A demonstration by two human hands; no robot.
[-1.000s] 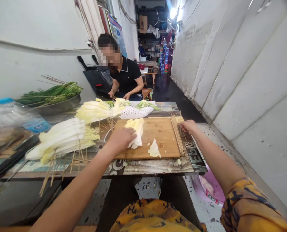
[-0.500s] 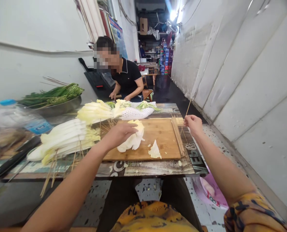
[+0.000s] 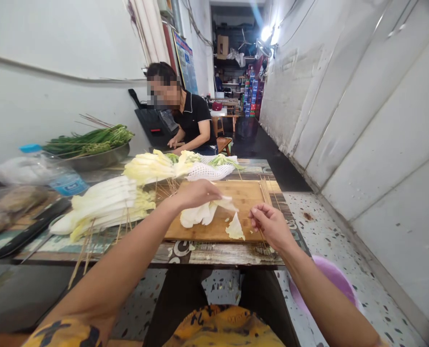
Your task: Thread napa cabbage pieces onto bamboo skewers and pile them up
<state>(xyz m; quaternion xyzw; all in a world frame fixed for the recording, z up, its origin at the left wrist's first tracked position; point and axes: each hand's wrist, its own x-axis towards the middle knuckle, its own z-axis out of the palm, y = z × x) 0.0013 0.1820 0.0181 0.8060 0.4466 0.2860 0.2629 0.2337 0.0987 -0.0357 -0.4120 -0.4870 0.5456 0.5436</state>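
Over the wooden cutting board (image 3: 248,195), my left hand (image 3: 201,193) is closed on a napa cabbage leaf (image 3: 199,213), its pale edge lifted toward the right. My right hand (image 3: 271,225) is pinched shut just right of the leaf, apart from it. The bamboo skewer it took up barely shows now. A torn piece of cabbage (image 3: 235,227) lies between my hands on the board. Behind my right hand, loose bamboo skewers (image 3: 266,190) lie along the board's right edge. Skewered white cabbage leaves (image 3: 104,202) are piled left of the board, with their sticks jutting toward me.
More yellow cabbage (image 3: 147,166) and a white foam net (image 3: 212,169) lie behind the board. A knife (image 3: 32,229), a water bottle (image 3: 64,178) and a metal bowl of greens (image 3: 98,156) stand left. A co-worker (image 3: 196,120) sits across. A pink tub (image 3: 324,284) is on the floor.
My right hand has come left and nearer from the skewers with one skewer. My left hand has moved slightly right, turning up the leaf's edge. The view has shifted a little.
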